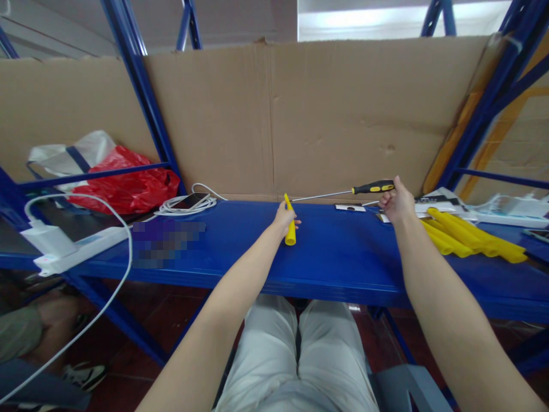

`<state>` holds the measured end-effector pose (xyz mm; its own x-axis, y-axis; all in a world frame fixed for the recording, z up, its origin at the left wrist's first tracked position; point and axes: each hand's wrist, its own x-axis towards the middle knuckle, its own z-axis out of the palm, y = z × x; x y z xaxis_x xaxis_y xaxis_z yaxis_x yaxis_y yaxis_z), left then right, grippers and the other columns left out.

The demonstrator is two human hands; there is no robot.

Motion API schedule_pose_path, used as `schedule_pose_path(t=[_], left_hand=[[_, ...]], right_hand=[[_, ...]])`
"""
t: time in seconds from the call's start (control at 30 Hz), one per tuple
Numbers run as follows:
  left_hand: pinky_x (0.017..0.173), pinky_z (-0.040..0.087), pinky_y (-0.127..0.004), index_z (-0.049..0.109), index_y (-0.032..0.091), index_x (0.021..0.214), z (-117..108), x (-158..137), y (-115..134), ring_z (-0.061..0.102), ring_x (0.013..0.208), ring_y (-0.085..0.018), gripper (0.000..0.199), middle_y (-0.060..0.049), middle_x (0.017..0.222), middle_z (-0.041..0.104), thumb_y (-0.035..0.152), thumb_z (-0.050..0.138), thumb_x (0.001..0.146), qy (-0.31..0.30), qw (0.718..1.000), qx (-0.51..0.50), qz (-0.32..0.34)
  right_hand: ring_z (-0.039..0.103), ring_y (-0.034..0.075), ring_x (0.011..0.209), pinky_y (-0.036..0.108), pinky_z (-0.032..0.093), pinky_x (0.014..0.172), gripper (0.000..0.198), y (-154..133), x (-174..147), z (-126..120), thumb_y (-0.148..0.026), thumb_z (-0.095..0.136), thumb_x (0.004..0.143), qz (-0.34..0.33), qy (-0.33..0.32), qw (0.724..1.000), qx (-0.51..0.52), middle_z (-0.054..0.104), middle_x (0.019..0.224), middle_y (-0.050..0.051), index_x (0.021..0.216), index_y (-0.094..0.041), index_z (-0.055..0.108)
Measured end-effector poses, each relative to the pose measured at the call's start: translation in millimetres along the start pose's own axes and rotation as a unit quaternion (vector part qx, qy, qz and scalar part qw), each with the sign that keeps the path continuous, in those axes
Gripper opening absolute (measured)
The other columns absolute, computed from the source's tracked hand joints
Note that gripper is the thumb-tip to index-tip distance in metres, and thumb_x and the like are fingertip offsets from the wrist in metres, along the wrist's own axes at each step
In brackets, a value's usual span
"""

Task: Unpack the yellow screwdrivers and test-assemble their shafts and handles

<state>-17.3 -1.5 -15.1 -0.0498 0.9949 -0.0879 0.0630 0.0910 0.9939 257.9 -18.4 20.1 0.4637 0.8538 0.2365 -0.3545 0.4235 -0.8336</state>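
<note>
My left hand is closed around a short yellow tube, held at a steep tilt above the blue shelf. In my right hand is the end of the black-and-yellow handle of a screwdriver, pinched between the fingers. The long thin shaft points left, and its tip is at the yellow tube near my left hand; whether it touches the tube I cannot tell. Several more yellow tubes lie in a pile to the right of my right forearm.
A white power strip with a plugged-in charger lies at the left, its cable looping over the front edge. Behind it are a red plastic bag and a coiled white cable. Cardboard stands along the back. Another person's leg shows lower left.
</note>
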Motion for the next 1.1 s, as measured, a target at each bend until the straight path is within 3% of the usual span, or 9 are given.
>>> schedule_pose_path(t=[0.17, 0.33, 0.47, 0.67, 0.87, 1.1], left_hand=[[0.041, 0.042, -0.016, 0.024, 0.03, 0.142, 0, 0, 0, 0.058, 0.049, -0.006, 0.073, -0.008, 0.107, 0.061, -0.002, 0.042, 0.079, 0.004, 1.0, -0.005, -0.002], [0.041, 0.041, -0.017, 0.025, 0.03, 0.142, 0, -1, 0, 0.055, 0.047, -0.005, 0.075, -0.008, 0.108, 0.06, -0.003, 0.043, 0.078, 0.006, 1.0, -0.01, 0.002], [0.041, 0.042, -0.016, 0.022, 0.03, 0.143, 0, -1, 0, 0.057, 0.049, -0.006, 0.075, -0.009, 0.113, 0.06, -0.003, 0.042, 0.079, -0.002, 1.0, -0.005, 0.001], [0.04, 0.04, -0.015, 0.022, 0.03, 0.143, 0, -1, -1, 0.058, 0.049, -0.005, 0.073, -0.01, 0.116, 0.058, -0.002, 0.041, 0.08, -0.003, 1.0, 0.0, 0.003], [0.042, 0.042, -0.016, 0.022, 0.031, 0.143, -1, 0, 0, 0.06, 0.052, -0.007, 0.075, -0.01, 0.113, 0.06, -0.001, 0.043, 0.079, 0.001, 1.0, 0.001, 0.0], [0.042, 0.042, -0.016, 0.023, 0.031, 0.143, 0, -1, 0, 0.059, 0.05, -0.007, 0.074, -0.009, 0.11, 0.061, -0.002, 0.044, 0.08, 0.0, 1.0, -0.001, -0.002]], right_hand=[[0.035, 0.007, 0.034, 0.018, 0.029, 0.031, 0.033, -3, -5, 4, -0.04, 0.048, 0.089, 0.032, -0.009, 0.999, 0.001, 0.04, 0.042, -0.006, 0.063, -0.021, 0.039], [0.031, 0.006, 0.033, 0.018, 0.026, 0.031, 0.042, -1, -3, 3, -0.048, 0.065, 0.077, -0.002, -0.012, 1.0, -0.006, 0.035, 0.043, -0.009, 0.064, -0.022, 0.034], [0.035, 0.006, 0.034, 0.018, 0.027, 0.031, 0.038, 1, 1, 1, -0.044, 0.066, 0.075, -0.001, 0.018, 1.0, -0.005, 0.039, 0.045, -0.008, 0.065, -0.022, 0.037], [0.03, 0.007, 0.03, 0.019, 0.025, 0.029, 0.04, 4, 3, 0, -0.041, 0.062, 0.077, -0.002, 0.042, 0.999, -0.011, 0.027, 0.037, -0.01, 0.059, -0.023, 0.031], [0.03, 0.007, 0.031, 0.019, 0.028, 0.03, 0.051, 6, 6, -1, -0.051, 0.069, 0.071, -0.043, 0.038, 0.998, -0.009, 0.024, 0.038, -0.011, 0.06, -0.023, 0.029], [0.036, 0.008, 0.035, 0.019, 0.03, 0.032, 0.036, -3, -3, 3, -0.041, 0.053, 0.083, 0.014, -0.009, 1.0, 0.012, 0.034, 0.04, -0.007, 0.061, -0.022, 0.034]])
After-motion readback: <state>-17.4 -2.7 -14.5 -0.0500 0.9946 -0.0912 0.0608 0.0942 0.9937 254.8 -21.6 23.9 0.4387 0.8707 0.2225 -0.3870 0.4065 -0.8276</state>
